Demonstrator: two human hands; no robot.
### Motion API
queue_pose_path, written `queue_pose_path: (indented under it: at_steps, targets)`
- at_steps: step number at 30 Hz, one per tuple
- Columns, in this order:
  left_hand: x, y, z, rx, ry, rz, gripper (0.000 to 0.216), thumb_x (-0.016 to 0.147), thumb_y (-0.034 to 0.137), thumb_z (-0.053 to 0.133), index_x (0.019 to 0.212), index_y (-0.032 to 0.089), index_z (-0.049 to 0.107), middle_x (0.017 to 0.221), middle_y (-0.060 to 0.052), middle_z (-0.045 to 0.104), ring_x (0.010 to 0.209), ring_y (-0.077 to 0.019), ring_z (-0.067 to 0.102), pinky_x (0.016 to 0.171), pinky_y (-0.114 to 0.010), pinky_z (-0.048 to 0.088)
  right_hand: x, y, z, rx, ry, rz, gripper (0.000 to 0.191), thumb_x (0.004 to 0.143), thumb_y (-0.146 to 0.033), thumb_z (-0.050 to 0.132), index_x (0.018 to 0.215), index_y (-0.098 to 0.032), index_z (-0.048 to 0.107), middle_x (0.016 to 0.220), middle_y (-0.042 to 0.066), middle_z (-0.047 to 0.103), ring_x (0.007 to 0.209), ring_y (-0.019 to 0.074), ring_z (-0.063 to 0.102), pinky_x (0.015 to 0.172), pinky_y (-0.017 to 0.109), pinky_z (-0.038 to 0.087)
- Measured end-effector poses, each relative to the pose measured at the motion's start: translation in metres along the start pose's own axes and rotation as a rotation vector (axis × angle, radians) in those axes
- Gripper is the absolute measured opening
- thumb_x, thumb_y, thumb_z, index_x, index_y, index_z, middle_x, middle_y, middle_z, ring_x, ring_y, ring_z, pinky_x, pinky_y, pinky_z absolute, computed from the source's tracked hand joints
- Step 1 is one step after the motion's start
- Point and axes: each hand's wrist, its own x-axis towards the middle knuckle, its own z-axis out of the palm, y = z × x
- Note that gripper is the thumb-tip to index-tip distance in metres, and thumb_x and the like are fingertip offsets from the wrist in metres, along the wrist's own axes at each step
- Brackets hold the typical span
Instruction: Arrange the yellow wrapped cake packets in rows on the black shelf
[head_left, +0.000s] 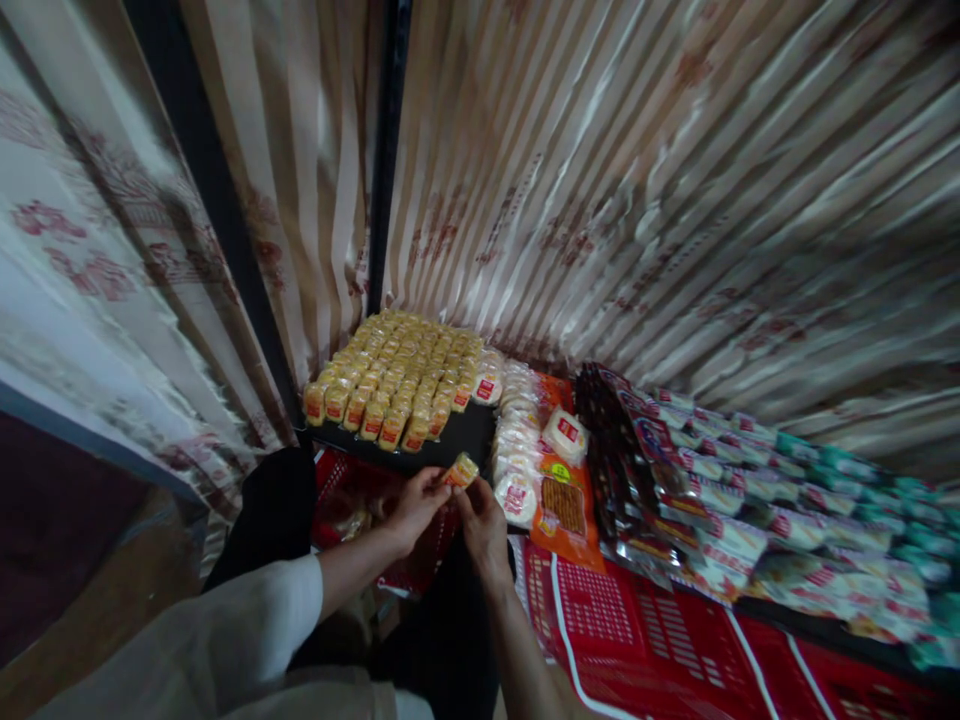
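Observation:
Both hands meet at the lower middle around one small yellow wrapped snack pack [460, 470]. My left hand [417, 508] pinches its left end with closed fingers. My right hand [481, 522] grips its right side from below. The pack is held just in front of a black tray [457, 435] stacked with several rows of the same yellow packs [397, 375].
White round wrapped cakes [517, 440] and an orange packet [564, 505] lie right of the tray. Dark and red-white packets [675, 470] spread further right. Red plastic crates [622, 620] sit below. Striped curtains [600, 180] hang behind; a red basket [352, 495] is under my left hand.

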Motion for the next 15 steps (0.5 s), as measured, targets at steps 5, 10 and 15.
queue_pose_path:
  at_steps: [5,10,15]
  targets:
    - [0.009,0.004,0.02,0.1,0.141,-0.033,0.04,0.075,0.013,0.054,0.115,0.016,0.053,0.123,-0.012,0.057,0.109,-0.0208,0.055,0.089,-0.029,0.045,0.036,-0.005,-0.013,-0.219,0.148,-0.081,0.034,0.079,-0.04,0.048,0.099,-0.016,0.059,0.095,0.01,0.067,0.085,0.0219,0.061,0.076,0.034,0.047]
    - [0.011,0.007,0.033,0.028,0.062,-0.057,0.04,0.084,0.024,0.045,0.124,0.018,0.049,0.136,-0.009,0.047,0.118,-0.0216,0.05,0.091,-0.028,0.045,0.078,-0.01,-0.013,-0.39,0.218,-0.144,0.03,0.08,-0.039,0.043,0.091,-0.016,0.058,0.081,0.008,0.064,0.071,0.0195,0.056,0.067,0.031,0.044]
    - [0.03,0.014,0.045,-0.046,0.026,0.003,0.05,0.088,0.028,0.043,0.136,0.015,0.037,0.147,-0.007,0.031,0.134,-0.0218,0.031,0.107,-0.032,0.031,0.111,-0.005,-0.004,-0.443,0.183,-0.196,0.032,0.081,-0.034,0.04,0.099,-0.015,0.058,0.089,0.009,0.064,0.079,0.0201,0.057,0.072,0.032,0.043]
